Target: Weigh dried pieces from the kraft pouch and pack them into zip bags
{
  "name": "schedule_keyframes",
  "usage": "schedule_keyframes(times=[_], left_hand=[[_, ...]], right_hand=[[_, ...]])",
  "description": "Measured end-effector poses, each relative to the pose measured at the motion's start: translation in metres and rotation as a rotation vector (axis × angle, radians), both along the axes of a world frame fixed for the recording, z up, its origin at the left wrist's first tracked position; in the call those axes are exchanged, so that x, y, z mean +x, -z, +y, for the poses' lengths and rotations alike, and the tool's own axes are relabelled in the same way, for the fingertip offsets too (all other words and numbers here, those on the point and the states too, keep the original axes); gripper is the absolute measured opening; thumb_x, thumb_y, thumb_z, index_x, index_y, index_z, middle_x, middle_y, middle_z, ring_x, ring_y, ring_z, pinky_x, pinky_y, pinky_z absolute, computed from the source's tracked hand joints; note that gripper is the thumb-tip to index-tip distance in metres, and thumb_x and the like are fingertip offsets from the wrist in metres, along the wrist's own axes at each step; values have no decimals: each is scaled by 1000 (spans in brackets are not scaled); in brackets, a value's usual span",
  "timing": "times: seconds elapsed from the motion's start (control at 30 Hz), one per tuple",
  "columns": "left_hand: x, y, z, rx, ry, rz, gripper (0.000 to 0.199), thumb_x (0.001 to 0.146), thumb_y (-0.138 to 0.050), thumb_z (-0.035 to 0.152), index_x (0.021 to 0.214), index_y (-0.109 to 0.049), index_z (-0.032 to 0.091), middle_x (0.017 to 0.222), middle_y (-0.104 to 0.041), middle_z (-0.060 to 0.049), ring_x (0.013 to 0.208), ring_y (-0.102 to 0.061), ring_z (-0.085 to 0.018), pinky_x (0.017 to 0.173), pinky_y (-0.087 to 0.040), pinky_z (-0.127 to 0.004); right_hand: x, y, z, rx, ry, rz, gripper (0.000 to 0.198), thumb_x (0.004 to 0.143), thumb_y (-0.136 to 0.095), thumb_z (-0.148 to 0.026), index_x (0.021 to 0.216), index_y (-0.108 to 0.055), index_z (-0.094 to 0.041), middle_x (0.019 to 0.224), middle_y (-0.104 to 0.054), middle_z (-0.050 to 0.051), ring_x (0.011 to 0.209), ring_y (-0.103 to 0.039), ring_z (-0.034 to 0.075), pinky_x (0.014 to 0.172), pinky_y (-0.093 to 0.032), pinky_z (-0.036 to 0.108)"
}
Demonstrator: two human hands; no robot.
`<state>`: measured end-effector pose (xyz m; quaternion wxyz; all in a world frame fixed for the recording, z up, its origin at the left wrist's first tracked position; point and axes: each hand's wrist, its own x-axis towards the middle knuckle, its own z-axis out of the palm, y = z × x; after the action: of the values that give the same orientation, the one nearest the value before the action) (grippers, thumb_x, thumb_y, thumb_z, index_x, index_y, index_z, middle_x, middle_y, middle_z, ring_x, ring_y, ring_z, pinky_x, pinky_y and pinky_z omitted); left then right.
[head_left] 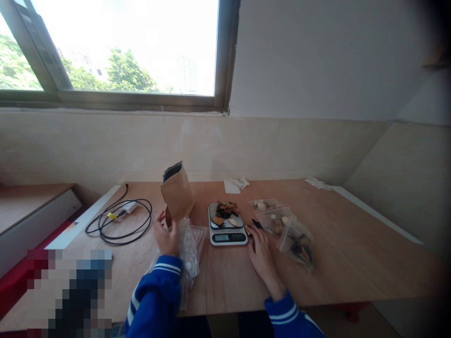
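A brown paper bag (pixel 178 195) stands on the table with its dark mouth up. My left hand (pixel 167 238) has its thumb and fingers around the bag's lower left side. Clear zip bags (pixel 190 256) lie under and beside that wrist. In the middle, a white digital kitchen scale (pixel 229 238) carries brown, dark and pale dried pieces (pixel 225 213). My right hand (pixel 260 249) rests at the scale's right edge, fingers stretched out over the table. Brown and dark pieces (pixel 257 223) show at its fingertips; whether it grips them is hidden.
Zip bags of dried pieces (pixel 299 244) lie to the right. A coiled black cable (pixel 125 223) with a white adapter (pixel 129 207) sits at left. Crumpled white paper (pixel 241 183) is at the back edge, below the wall and window. A blurred-out patch (pixel 75 291) covers the lower left.
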<state>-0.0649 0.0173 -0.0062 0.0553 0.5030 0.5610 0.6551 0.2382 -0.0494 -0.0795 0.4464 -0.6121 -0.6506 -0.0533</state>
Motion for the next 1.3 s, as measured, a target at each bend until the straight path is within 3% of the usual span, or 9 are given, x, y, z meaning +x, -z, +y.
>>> schedule_keyframes(times=[0.27,0.47,0.63,0.73,0.83,0.97,1.13,1.23,1.3], left_hand=[[1,-2,-1,72,-35,26,52,75,-65,35,121,-50,17,118,-57,-14,107,-56,-27,88,-45,-44],[0,3,5,-104,216,-103,59,69,-71,36,122,-52,18,112,-63,-11,108,-58,-29,90,-46,-44],[-4,13,9,-277,212,-46,48,74,-65,40,116,-55,17,107,-64,-12,104,-59,-31,88,-46,-47],[-2,10,7,-138,165,18,52,76,-64,38,121,-48,17,117,-58,-14,111,-55,-29,92,-43,-46],[0,4,-1,127,-9,64,53,73,-65,35,118,-45,17,121,-51,-13,112,-51,-27,92,-41,-45],[1,0,-12,393,-199,49,25,77,-58,34,94,-46,20,99,-50,-6,97,-52,-21,86,-41,-43],[6,-16,-33,518,-81,203,13,79,-56,32,76,-48,22,80,-50,-1,75,-54,-16,69,-46,-35],[14,-41,-59,632,5,239,14,80,-55,32,72,-49,22,75,-50,0,60,-51,-13,57,-46,-31],[19,-60,-78,628,78,287,6,82,-53,26,77,-55,23,77,-54,-1,63,-54,-15,60,-47,-32]], right_hand=[[1,0,0,10,-2,12,38,88,-36,-17,121,-54,-15,129,-53,15,125,-43,27,103,-38,54],[-6,-14,-5,19,-9,58,37,88,-36,-17,121,-54,-17,130,-51,14,125,-43,25,104,-37,51],[-13,-23,-8,22,-23,82,38,89,-36,-18,123,-52,-18,134,-48,13,128,-40,25,106,-35,51],[-12,-24,-8,22,-20,83,38,89,-35,-18,123,-53,-18,133,-49,13,127,-41,25,106,-35,51],[-11,-23,-8,19,-18,84,38,89,-35,-17,121,-54,-17,132,-50,13,126,-41,25,105,-36,51],[-8,-17,-6,16,-12,80,38,88,-35,-17,121,-54,-17,131,-51,13,126,-42,25,105,-36,51],[-5,-5,-3,23,31,65,37,87,-37,-18,119,-55,-16,125,-55,15,122,-45,28,102,-39,54],[-4,-1,-2,26,41,73,37,87,-37,-18,119,-56,-17,124,-56,15,120,-47,28,100,-40,54],[-4,-2,-3,24,41,85,37,87,-37,-19,119,-56,-17,124,-56,14,119,-48,28,100,-40,53]])
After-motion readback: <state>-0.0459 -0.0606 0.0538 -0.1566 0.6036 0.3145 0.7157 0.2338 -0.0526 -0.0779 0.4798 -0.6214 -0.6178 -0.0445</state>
